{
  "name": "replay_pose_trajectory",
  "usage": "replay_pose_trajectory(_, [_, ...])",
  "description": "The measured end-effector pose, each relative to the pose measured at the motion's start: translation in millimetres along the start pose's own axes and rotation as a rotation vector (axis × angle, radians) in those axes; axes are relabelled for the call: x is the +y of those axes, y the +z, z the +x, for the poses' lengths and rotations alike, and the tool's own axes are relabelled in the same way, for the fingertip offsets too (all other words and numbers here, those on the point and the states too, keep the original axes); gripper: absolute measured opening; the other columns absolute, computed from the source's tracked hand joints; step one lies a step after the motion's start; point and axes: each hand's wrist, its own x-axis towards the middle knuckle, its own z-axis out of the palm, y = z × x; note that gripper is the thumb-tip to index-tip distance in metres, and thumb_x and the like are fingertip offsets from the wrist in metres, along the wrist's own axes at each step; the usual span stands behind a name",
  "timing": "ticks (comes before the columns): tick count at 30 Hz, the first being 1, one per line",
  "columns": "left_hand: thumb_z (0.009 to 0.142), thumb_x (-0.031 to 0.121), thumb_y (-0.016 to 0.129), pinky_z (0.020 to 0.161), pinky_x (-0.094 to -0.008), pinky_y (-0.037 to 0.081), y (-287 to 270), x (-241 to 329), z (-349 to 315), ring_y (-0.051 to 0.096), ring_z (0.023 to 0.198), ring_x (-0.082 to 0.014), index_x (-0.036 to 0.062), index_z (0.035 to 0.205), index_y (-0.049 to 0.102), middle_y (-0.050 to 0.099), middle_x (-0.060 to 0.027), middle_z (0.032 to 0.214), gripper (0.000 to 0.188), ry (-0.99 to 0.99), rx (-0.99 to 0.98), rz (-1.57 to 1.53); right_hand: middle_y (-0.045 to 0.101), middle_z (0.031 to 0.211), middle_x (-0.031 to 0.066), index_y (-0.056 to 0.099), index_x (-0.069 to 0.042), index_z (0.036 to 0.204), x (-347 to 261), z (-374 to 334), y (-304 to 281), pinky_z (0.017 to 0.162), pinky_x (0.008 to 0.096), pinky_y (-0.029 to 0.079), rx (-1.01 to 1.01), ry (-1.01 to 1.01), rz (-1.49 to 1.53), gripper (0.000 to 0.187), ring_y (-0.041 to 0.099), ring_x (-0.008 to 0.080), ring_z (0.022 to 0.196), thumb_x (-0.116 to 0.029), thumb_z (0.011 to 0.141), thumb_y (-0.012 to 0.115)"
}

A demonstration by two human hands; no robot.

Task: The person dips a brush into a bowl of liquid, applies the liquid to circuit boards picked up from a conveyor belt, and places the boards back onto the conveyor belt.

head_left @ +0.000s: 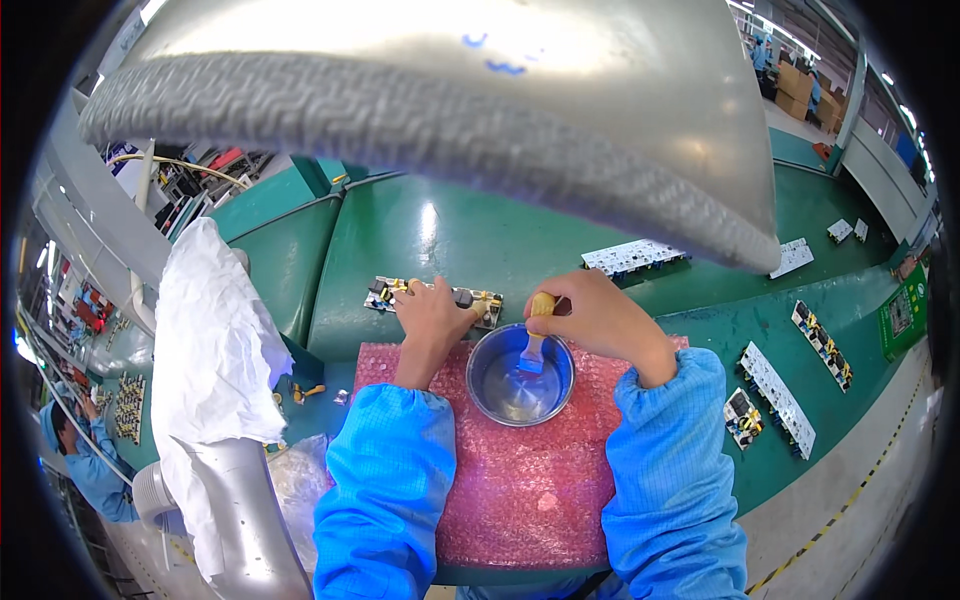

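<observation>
Silver metal hood with grey braided edging (pixel 600 90) at 12 o'clock. Round steel bowl (pixel 487 385) central, on pink bubble wrap (pixel 530 500). At its 2 o'clock, right hand (pixel 605 315) pinching a yellow-handled brush (pixel 536 343), head below the fingertips, inside the bowl. At 10 o'clock, left hand (pixel 432 322), fingers spread over a rectangular component-covered circuit board (pixel 383 295); grip indeterminable.

A bowl (pixel 521 405), with a brush (pixel 534 350) reaching into it, stood near the far edge of bubble wrap (pixel 530 500) on the tabletop (pixel 400 235). Behind and left of the bowl lay a circuit board (pixel 381 295); other boards (pixel 777 398) lay right of the wrap. A cloth (pixel 212 340) covered a pipe (pixel 245 505) on the left.
</observation>
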Motion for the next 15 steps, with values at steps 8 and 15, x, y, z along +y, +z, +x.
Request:
replay_pose_trajectory(8, [0.066, 0.053, 0.071, 0.076, -0.0425, 0.047, -26, -13, 6, 0.061, 0.086, -0.0365, 0.0037, 0.098, 0.066, 0.062, -0.0215, 0.093, 0.059, 0.024, 0.067, -0.222, 0.064, 0.072, 0.0107, 0.066, 0.000, 0.085, -13, -5, -7, 0.065, 0.0296, 0.048, 0.075, 0.000, -0.022, 0.018, 0.061, 0.0172, 0.067, -0.016, 0.078, 0.065])
replay_pose_trajectory(15, [0.084, 0.039, 0.057, 0.068, -0.0297, 0.046, -67, -48, 20, 0.064, 0.081, -0.0198, 0.0093, 0.105, 0.065, 0.064, -0.0043, 0.088, 0.037, -0.020, -0.111, -1.225, 0.064, 0.075, 0.0130, 0.063, 0.001, 0.089, -6, -4, -12, 0.065, 0.0307, 0.048, 0.297, -0.018, -0.007, 0.018, 0.061, 0.0192, 0.067, -0.015, 0.082, 0.063])
